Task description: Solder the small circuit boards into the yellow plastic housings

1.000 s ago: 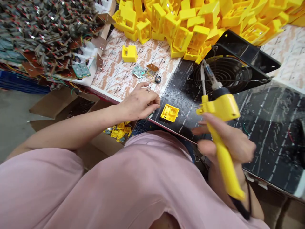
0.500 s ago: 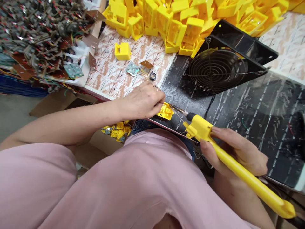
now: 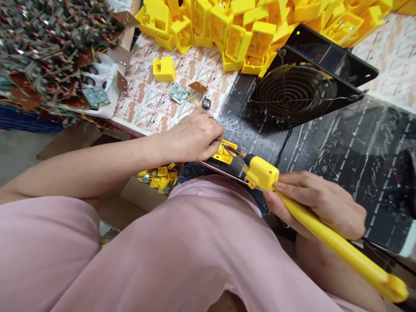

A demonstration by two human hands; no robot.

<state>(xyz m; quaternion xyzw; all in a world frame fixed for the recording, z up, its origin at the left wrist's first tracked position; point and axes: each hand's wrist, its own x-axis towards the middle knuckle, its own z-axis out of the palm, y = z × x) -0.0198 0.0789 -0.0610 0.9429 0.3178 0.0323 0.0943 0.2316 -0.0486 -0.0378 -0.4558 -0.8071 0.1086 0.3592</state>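
Note:
My right hand (image 3: 320,201) is wrapped round a yellow soldering iron (image 3: 263,172) with a long thick handle and a thin side tube near its tip. The iron's metal tip reaches into a small yellow plastic casing (image 3: 228,157) lying by the table's front edge. My left hand (image 3: 199,135), its fingers pinched together, grips that casing at its left side; the fingertips are partly hidden. Just beyond the left hand lie a small round black speaker (image 3: 206,103), a green circuit board (image 3: 177,92) and a brown board (image 3: 197,87), joined by thin wires.
A black fan (image 3: 292,95) with a wire guard stands beyond the iron. Yellow casings (image 3: 238,43) are heaped at the back, and one yellow piece (image 3: 164,69) lies apart. Wired circuit boards (image 3: 58,56) fill the left side. More yellow parts (image 3: 162,177) lie in a box below the table.
The soldering iron has moved left and slightly down with my right hand, its tip now further over the casing. My left hand stays at the casing's left side.

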